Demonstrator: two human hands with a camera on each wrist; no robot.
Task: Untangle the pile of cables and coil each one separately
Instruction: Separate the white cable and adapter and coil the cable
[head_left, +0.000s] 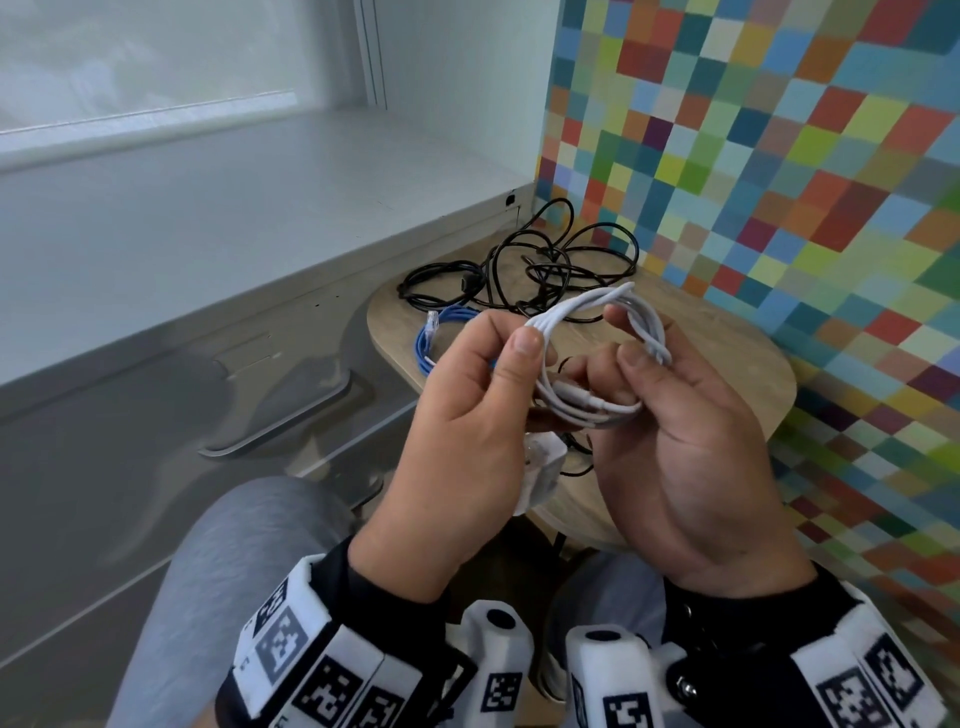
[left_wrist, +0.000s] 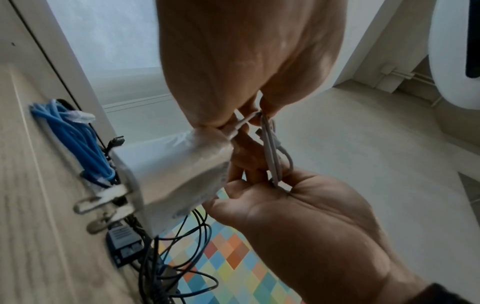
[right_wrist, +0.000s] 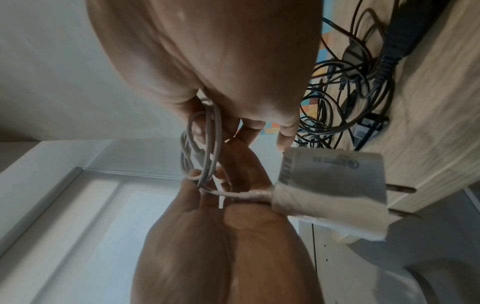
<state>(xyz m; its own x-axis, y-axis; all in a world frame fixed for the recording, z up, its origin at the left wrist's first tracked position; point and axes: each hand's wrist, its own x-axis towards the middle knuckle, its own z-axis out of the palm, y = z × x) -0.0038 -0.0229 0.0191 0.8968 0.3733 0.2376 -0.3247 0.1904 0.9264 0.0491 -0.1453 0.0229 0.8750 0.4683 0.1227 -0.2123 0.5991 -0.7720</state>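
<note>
**White cable coiled in hand, rest on table**

Blue cable (head_left: 441, 332) lay coiled at table (head_left: 737, 374) left edge; left hand (head_left: 457, 415) pinched white cable (head_left: 597, 312) between thumb and fingers, charger (head_left: 540, 467) hanging below; right hand (head_left: 691, 447) fingers curled round the coil; black cables (head_left: 540, 260) sat tangled behind.

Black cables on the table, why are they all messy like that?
The black cables lie knotted in loose, crossing loops, not yet untangled. The blue cable beside them is bundled. Both hands, left and right, hold the coiled white cable.
</note>
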